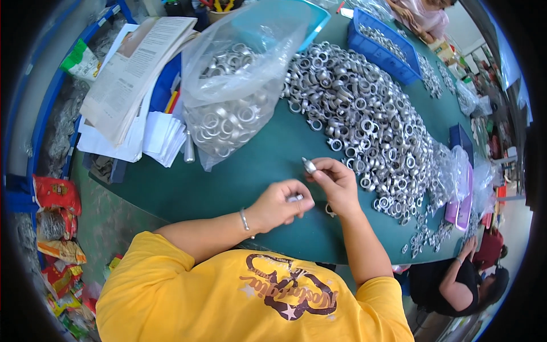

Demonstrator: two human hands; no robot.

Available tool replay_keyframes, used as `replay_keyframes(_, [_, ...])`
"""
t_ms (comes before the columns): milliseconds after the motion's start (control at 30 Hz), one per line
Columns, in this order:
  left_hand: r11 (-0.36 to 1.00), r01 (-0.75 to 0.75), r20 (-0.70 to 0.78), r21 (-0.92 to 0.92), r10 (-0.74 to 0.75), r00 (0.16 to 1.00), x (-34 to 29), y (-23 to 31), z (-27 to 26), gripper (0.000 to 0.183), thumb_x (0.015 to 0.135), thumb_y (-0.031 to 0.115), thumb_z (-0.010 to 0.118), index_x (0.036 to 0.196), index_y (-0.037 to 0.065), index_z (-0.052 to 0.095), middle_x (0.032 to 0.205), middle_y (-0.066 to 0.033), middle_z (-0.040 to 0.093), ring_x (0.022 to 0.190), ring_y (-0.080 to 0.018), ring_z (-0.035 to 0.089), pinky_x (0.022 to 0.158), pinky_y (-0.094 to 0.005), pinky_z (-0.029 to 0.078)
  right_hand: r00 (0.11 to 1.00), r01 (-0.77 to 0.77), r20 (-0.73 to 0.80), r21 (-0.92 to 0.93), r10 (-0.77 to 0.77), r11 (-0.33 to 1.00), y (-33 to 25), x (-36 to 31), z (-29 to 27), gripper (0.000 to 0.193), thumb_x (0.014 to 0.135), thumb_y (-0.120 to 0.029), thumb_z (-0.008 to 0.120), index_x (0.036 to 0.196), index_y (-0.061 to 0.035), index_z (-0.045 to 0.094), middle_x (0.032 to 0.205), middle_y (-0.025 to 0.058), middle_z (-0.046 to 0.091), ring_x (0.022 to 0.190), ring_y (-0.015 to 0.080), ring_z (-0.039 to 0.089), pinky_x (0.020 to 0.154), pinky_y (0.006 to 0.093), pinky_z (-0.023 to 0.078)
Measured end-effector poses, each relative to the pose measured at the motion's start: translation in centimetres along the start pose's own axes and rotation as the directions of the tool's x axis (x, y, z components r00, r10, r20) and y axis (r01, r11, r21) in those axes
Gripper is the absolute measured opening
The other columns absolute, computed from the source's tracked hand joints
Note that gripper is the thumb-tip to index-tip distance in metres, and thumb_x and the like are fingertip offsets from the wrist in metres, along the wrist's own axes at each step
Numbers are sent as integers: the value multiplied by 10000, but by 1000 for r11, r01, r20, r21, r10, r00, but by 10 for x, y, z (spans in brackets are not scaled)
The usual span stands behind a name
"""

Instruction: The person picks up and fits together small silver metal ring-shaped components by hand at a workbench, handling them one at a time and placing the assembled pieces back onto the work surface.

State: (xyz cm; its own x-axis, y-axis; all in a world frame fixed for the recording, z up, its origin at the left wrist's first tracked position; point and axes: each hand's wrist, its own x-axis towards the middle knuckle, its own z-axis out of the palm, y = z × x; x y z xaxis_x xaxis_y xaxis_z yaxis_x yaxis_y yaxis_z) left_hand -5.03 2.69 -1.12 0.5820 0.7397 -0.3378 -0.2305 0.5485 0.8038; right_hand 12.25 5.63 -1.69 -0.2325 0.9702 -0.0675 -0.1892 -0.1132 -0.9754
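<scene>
Between the thumb and fingers of my right hand [337,185] is a silver metal ring [308,165], seen nearly edge-on with a pointed end outward. My left hand [279,205] is closed just to the left and a little nearer, its fingers curled around a small silvery piece [295,198] that is mostly hidden. One loose metal ring [330,210] lies on the green table [228,188] beside my right wrist. Beyond my right hand spreads a large heap of similar metal rings [364,108], many with small lugs.
A clear plastic bag of rings [228,108] stands at the far left, next to papers [134,80] and a metal-handled tool [189,147]. A blue basket of parts [382,45] sits behind the heap. Plastic bags [456,176] and a purple tray [459,199] lie right. Other people sit around the table.
</scene>
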Motion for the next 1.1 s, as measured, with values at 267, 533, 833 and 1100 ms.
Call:
replay_keyframes(267, [987,-148,-113,-61,140,984,3,2,-3,112,839,83,618,913,1,596,676,-29,536,518,-66,447,438,-172,342,964,259,-7,-203,-266,944,1,-40,9,101,802,56,595,894,15,592,1020,124,580,870,172,583,769,270,486])
replay_keyframes(533, [807,-397,-31,438,455,890,4,-2,-5,87,790,43,659,848,-5,616,777,-39,579,654,-84,515,575,-198,410,896,389,-60,-375,-440,842,10,-42,10,155,814,70,565,956,7,574,940,112,603,838,147,591,710,251,496])
replay_keyframes(833, [615,-552,104,563,610,785,3,-3,-4,134,722,0,703,831,23,629,803,-57,598,697,-134,549,613,-230,425,989,90,-122,61,-82,994,12,-47,4,190,919,-53,478,1076,35,538,822,62,591,695,97,562,613,214,471])
replay_keyframes(1100, [735,-393,-97,553,525,845,2,2,3,120,740,35,698,824,35,612,744,-5,599,639,-66,522,567,-200,419,974,202,41,286,-223,936,12,-43,3,249,818,34,593,1061,24,541,1035,146,568,892,178,587,784,293,498])
